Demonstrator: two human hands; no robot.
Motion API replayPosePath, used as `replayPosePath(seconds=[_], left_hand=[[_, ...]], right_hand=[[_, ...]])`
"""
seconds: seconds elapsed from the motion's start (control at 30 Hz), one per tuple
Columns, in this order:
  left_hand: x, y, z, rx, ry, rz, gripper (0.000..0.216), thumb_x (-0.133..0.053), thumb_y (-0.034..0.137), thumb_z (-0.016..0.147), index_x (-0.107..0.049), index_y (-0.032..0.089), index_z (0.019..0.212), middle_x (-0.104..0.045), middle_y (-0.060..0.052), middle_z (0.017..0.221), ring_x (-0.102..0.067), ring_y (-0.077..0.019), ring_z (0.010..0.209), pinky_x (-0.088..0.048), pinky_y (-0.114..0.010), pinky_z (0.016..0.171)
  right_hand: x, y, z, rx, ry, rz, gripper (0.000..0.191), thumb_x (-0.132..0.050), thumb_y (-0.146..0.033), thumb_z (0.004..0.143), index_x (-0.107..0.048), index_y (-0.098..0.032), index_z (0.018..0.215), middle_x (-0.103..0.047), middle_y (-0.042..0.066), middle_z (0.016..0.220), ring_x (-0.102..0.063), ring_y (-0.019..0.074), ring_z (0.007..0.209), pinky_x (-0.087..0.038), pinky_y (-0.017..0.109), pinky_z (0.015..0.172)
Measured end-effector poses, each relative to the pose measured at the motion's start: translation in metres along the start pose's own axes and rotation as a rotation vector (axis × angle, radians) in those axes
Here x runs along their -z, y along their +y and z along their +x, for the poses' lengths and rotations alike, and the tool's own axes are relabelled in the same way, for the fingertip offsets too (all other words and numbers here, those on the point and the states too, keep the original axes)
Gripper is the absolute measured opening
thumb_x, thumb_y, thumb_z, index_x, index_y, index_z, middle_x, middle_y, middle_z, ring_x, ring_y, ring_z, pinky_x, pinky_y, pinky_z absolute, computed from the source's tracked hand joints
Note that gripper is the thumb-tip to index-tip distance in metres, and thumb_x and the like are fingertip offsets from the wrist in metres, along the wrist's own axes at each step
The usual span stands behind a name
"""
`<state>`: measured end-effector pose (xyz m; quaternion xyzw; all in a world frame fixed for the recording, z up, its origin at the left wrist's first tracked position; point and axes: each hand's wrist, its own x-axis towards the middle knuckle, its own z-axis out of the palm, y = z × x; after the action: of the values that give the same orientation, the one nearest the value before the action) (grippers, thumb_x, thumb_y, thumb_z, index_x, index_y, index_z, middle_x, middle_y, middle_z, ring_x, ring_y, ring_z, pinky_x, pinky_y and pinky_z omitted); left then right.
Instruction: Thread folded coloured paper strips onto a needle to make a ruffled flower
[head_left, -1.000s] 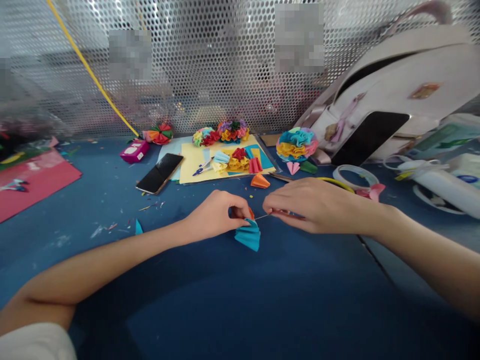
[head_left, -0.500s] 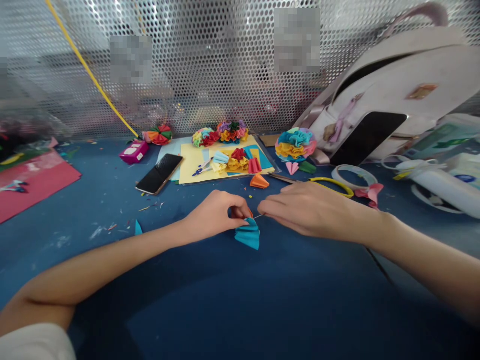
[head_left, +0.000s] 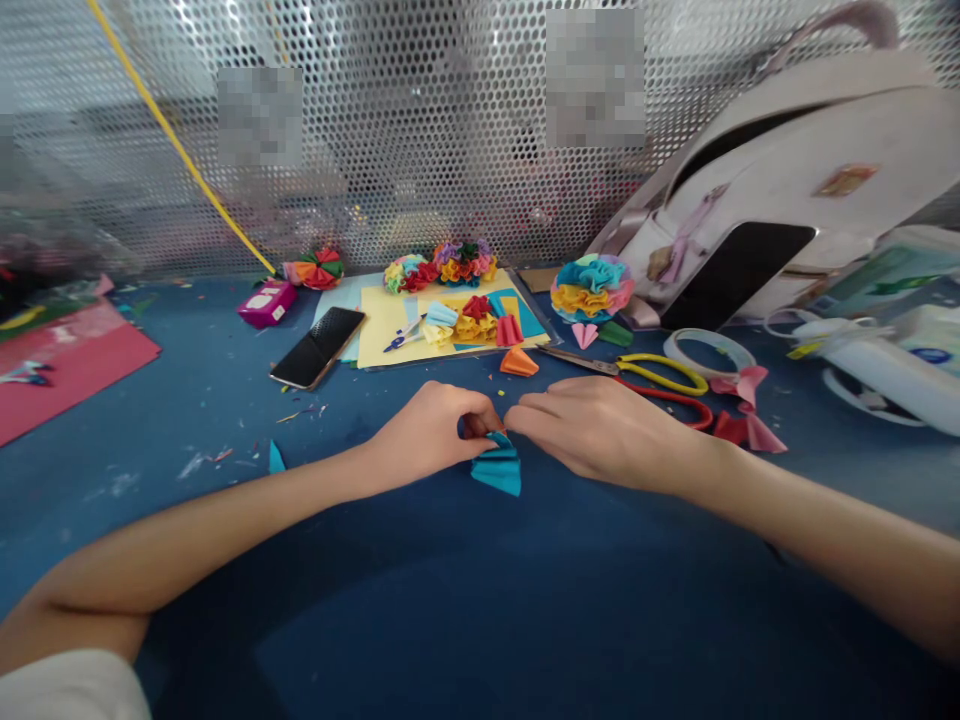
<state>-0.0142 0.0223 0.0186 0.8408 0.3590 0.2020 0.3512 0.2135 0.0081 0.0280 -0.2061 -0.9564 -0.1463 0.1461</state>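
My left hand (head_left: 431, 432) pinches a pleated blue paper piece (head_left: 497, 468), which fans out below my thumb and fingertips. My right hand (head_left: 592, 428) is closed, its fingertips pressed together right beside the top of the blue paper. Whatever is between the right fingers is hidden. An orange folded paper piece (head_left: 518, 362) lies just beyond both hands. Past the right hand rest scissors (head_left: 664, 374) with yellow and red handles. A small blue paper scrap (head_left: 276, 458) is near my left forearm.
Paper pompom flowers (head_left: 592, 287) line the back near a perforated metal screen (head_left: 420, 150). A phone (head_left: 319, 347) and a purple box (head_left: 267, 303) are at left. At right stand a pale backpack (head_left: 795, 180), another phone (head_left: 739, 275) and a tape roll (head_left: 709, 352).
My right hand has moved left, up to the blue paper; the thin pale line between them no longer shows. The scissors' red handle is uncovered. My left hand stays put.
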Motion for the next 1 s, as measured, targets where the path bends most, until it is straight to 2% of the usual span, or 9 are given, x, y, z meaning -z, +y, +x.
replayPosePath(seconds=[0.13, 0.37, 0.7, 1.0], left_hand=[[-0.0019, 0.0004, -0.0001, -0.01, 0.018, 0.036, 0.014, -0.079, 0.002, 0.074, -0.072, 0.013, 0.078, -0.071, 0.001, 0.073, -0.063, -0.009, 0.066, -0.046, -0.018, 0.064], [-0.0022, -0.0007, -0.0014, 0.008, 0.047, -0.041, 0.02, -0.078, 0.001, 0.075, -0.064, 0.014, 0.075, -0.069, 0.005, 0.071, -0.063, -0.008, 0.066, -0.044, -0.016, 0.061], [0.0031, 0.0019, 0.0004, 0.016, 0.034, 0.004, 0.01, -0.073, 0.009, 0.086, -0.076, 0.016, 0.079, -0.079, 0.001, 0.081, -0.071, -0.0121, 0.077, -0.047, -0.021, 0.073], [-0.0014, -0.0024, 0.0034, 0.102, 0.041, -0.112, 0.01, -0.078, 0.008, 0.079, -0.071, 0.014, 0.073, -0.072, 0.003, 0.07, -0.064, -0.0096, 0.066, -0.044, -0.019, 0.063]], right_hand=[[-0.0021, -0.0035, 0.001, -0.033, 0.021, 0.02, 0.028, -0.037, -0.008, 0.101, -0.057, -0.019, 0.085, -0.057, -0.002, 0.068, -0.042, 0.0156, 0.056, -0.029, 0.031, 0.058], [-0.0035, -0.0026, 0.0002, -0.039, 0.036, 0.033, 0.026, -0.039, -0.009, 0.1, -0.057, -0.019, 0.085, -0.056, -0.002, 0.067, -0.042, 0.0152, 0.056, -0.029, 0.031, 0.058], [-0.002, 0.002, -0.0017, -0.041, 0.057, 0.046, 0.023, -0.04, -0.01, 0.101, -0.059, -0.019, 0.091, -0.058, -0.002, 0.069, -0.044, 0.0153, 0.056, -0.031, 0.031, 0.058], [-0.0017, -0.0058, 0.0019, 0.013, 0.064, -0.087, 0.033, -0.037, -0.001, 0.097, -0.057, -0.018, 0.077, -0.053, -0.001, 0.063, -0.04, 0.0158, 0.056, -0.029, 0.031, 0.058]])
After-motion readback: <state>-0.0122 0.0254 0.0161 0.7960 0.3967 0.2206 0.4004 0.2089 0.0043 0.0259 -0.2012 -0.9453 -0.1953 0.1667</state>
